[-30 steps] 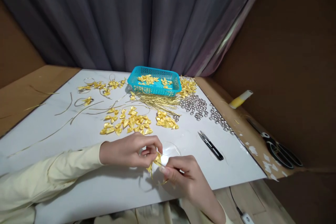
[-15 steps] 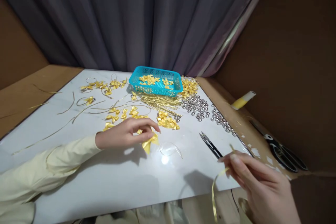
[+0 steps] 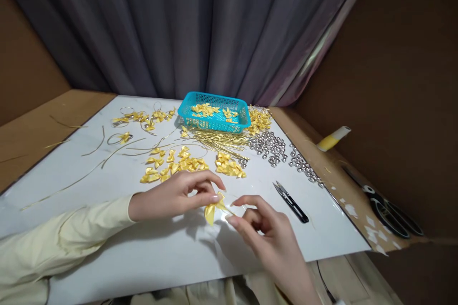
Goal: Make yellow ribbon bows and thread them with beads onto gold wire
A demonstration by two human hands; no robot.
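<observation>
Between the thumb and fingers of my left hand (image 3: 177, 194) is a yellow satin ribbon bow (image 3: 210, 213), held just above the white tabletop. Close beside it on the right, my right hand (image 3: 274, 231) pinches a thin gold cord (image 3: 228, 208) that meets the bow. Whether the cord passes around the bow's middle or only touches it, I cannot tell. Several loose yellow bows (image 3: 179, 164) lie behind my left hand, and a tight pile of more bows (image 3: 229, 166) lies to their right. Black thread snips (image 3: 291, 202) rest to the right of my right hand.
A blue basket (image 3: 214, 123) with yellow bows stands at the back. Before it lies a bundle of gold cords (image 3: 220, 140); silver beads (image 3: 270, 145) spread to the right. Finished-looking bows with loops (image 3: 143, 116) sit back left. Large scissors (image 3: 388, 212) lie on the right cardboard.
My right hand has come left from the table's right front, bringing the gold cord to the bow. My left hand, holding the bow, has shifted slightly nearer and right.
</observation>
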